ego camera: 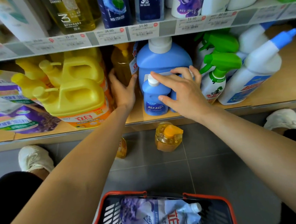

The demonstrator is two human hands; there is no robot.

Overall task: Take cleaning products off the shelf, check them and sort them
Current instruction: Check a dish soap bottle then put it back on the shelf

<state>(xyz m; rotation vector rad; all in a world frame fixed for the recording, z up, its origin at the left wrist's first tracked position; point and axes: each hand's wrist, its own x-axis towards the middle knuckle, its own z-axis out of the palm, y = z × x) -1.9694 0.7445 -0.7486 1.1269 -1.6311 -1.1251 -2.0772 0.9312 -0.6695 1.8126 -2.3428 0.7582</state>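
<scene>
Two hands are at the lower shelf (273, 92): the left hand (123, 90) curls round the amber bottle (122, 64), which stands deep between the yellow jugs (79, 97) and the big blue jug (163, 60). The right hand (182, 88) lies spread, fingers wide, over the small blue bottle (154, 101) in front of that jug. Best to draw the amber bottle straight out and upright, bracing the blue ones against tipping, then turn its label up for checking.

Bright, even light fills your view. The small blue bottle (151, 101) is fairly sharp; far left and right of it things smear and the shelf edge (93, 40) bows; behind it, shadow.
</scene>
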